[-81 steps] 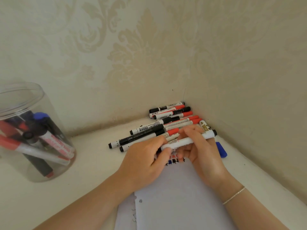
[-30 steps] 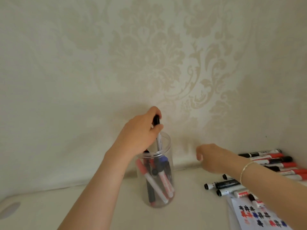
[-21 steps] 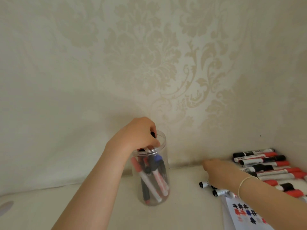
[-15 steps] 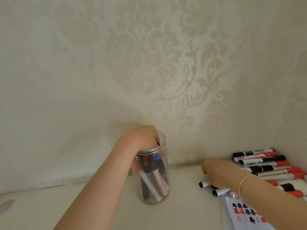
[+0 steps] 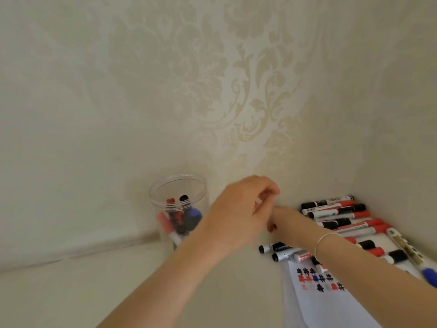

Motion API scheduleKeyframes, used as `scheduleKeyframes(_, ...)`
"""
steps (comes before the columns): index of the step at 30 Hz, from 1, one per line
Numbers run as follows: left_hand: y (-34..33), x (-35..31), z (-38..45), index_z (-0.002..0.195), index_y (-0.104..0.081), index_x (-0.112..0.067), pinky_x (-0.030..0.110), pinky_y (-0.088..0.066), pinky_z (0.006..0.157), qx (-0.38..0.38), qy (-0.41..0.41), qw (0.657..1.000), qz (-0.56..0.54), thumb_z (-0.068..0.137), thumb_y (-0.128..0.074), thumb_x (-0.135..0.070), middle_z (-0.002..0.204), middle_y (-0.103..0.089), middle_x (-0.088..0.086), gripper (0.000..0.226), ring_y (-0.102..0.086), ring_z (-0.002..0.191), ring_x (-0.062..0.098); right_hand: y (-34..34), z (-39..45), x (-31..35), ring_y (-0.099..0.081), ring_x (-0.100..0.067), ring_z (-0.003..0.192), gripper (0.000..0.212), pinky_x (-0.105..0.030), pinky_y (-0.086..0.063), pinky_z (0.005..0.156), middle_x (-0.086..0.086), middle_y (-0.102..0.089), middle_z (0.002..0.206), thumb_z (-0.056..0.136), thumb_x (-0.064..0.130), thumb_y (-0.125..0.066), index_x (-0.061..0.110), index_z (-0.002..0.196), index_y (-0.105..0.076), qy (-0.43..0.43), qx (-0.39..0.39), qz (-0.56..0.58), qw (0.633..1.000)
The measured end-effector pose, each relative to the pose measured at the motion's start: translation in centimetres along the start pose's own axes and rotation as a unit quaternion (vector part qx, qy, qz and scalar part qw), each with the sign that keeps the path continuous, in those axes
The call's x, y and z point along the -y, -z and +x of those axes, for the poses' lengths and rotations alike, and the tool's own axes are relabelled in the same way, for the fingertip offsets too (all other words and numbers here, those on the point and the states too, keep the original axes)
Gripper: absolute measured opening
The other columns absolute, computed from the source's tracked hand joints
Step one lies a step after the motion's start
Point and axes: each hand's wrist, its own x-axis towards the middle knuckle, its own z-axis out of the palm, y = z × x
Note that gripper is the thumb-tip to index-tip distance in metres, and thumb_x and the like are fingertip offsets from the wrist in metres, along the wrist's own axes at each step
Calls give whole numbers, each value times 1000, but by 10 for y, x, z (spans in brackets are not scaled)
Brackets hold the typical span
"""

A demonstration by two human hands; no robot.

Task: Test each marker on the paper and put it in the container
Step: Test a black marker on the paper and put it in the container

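Head view, the only one. My left hand (image 5: 238,214) is mid-frame, in the air between the clear plastic jar (image 5: 179,209) and the marker pile (image 5: 343,223), fingers loosely curled, nothing in them as far as the blur lets me see. My right hand (image 5: 281,223) sits just behind it at the pile's left edge; the left hand covers most of it, so I can't tell whether it's pinching a marker or not. Jar stands left of centre against the wall, upright, several red, black and blue markers leaning inside. Pile lies at the right, in the corner, roughly a dozen or more capped red and black ones. Paper (image 5: 331,304) at lower right carries rows of red, black and blue test marks. Judging progress: a handful done, most left.
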Motion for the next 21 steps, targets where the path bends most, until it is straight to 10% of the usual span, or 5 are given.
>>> scheduleKeyframes(5, -51, 24, 9, 139, -38, -19, 19, -40, 96, 9, 117, 990, -76, 92, -59, -28, 134, -43, -8, 52, -47, 121, 5, 25, -9, 0, -62, -23, 86, 21, -33, -51, 78, -5, -62, 95, 86, -2, -55, 8, 100, -67, 95, -251, 166, 949)
scheduleKeyframes(11, -65, 25, 35, 145, -31, -19, 21, -32, 101, 28, 166, 971, -170, 87, -63, -45, 147, -38, -8, 71, -40, 131, 6, 69, -35, -3, -69, -14, 86, 17, -24, -56, 77, 0, -69, 86, 83, -1, -66, 16, 85, -65, -41, -399, 560, 725)
scheduleKeyframes(17, -85, 23, 34, 92, -60, -13, 31, -48, 59, 44, 99, 967, -231, 97, -52, -30, 67, -61, -1, 20, -57, 53, 13, 85, -58, -12, -71, -23, 87, 23, -29, -57, 78, -11, -69, 85, 83, -5, -64, 10, 100, -56, -55, -391, 762, 513)
scheduleKeyframes(19, -92, 19, 29, 95, -63, -19, 26, -40, 49, 46, 59, 973, -217, 97, -53, -33, 56, -52, -9, 18, -44, 45, 7, 77, -65, -23, -66, -21, 79, 29, -29, -54, 76, -5, -65, 84, 79, 5, -72, 10, 103, -55, -67, -320, 785, 526)
scheduleKeyframes(21, -97, 10, 27, 109, -65, -24, 17, -38, 53, 61, 19, 978, -201, 96, -53, -34, 58, -55, -18, 20, -45, 48, 1, 64, -73, -32, -51, -20, 65, 28, -28, -47, 65, -1, -53, 70, 73, 17, -78, 11, 89, -57, -79, -197, 745, 633)
